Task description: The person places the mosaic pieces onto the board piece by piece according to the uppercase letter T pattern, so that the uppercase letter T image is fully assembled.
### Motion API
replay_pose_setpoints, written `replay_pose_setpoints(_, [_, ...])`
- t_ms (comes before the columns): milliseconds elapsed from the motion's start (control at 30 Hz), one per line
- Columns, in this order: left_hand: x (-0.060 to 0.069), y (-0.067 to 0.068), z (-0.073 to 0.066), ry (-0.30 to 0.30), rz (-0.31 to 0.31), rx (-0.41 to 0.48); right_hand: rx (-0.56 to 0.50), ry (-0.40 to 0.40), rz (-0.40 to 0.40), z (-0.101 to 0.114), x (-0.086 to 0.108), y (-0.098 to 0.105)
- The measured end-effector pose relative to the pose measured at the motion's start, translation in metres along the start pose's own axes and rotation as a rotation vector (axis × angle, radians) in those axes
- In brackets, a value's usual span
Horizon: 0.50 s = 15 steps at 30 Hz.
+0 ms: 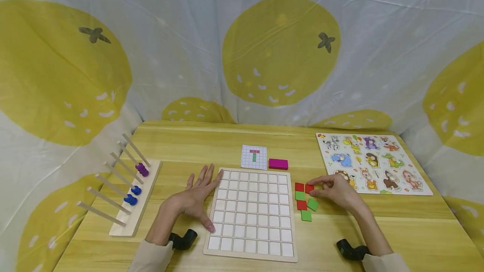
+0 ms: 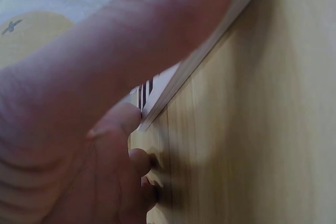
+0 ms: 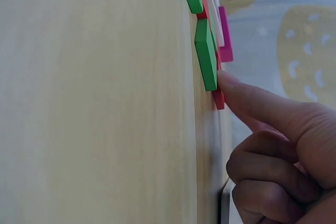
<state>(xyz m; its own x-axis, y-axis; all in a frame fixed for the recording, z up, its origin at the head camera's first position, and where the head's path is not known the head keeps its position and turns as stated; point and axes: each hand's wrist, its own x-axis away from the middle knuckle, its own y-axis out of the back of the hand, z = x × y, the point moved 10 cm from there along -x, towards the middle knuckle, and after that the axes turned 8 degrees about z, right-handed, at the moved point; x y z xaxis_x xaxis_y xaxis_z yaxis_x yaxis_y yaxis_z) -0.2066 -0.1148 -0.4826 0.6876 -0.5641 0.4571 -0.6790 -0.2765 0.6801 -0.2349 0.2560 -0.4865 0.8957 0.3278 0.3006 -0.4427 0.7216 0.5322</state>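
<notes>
A person in beige sleeves works at a wood-grain table (image 1: 227,137), the right hand (image 1: 336,191) pinching a small red tile (image 1: 308,188) between thumb and forefinger, its remaining fingers curled toward the palm. From where I stand, I cannot tell whether the tile is lifted or flat on the tabletop. The left hand (image 1: 193,200) is spread wide, thumb and forefinger resting on the near-side rim of a pale wooden grid board (image 1: 252,256), which lies between the two hands.

Just left of the right hand's fingertips and below them sit the other loose pieces: two red tiles (image 1: 301,205) and three green tiles (image 1: 306,215). All are flat, thin-edged squares, smooth and brightly coloured; the pinched one is a plain, solid red. The board's whitish square cells run in rows inside a raised frame.

Beyond the hands, between them, lie a white card (image 1: 247,160) printed with a red-and-green T and a glossy magenta block (image 1: 278,164). Left of the left hand stands a wooden peg rack (image 1: 129,229) with blue and purple beads. Past the right hand lies an animal puzzle (image 1: 363,167). A creased cloth (image 1: 181,53) patterned with yellow fruit hangs behind.
</notes>
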Motion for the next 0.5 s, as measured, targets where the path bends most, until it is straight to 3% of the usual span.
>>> replay_pose_setpoints(333, [-0.0006,-0.0012,0.0002,0.005,0.004,-0.007,-0.077,-0.014,0.013,-0.0051,0.0024,0.0002])
replay_pose_setpoints(500, [0.0001,-0.0013,0.0000,0.013,0.007,-0.008,-0.048,-0.021,0.000,-0.0057,0.0016,0.0019])
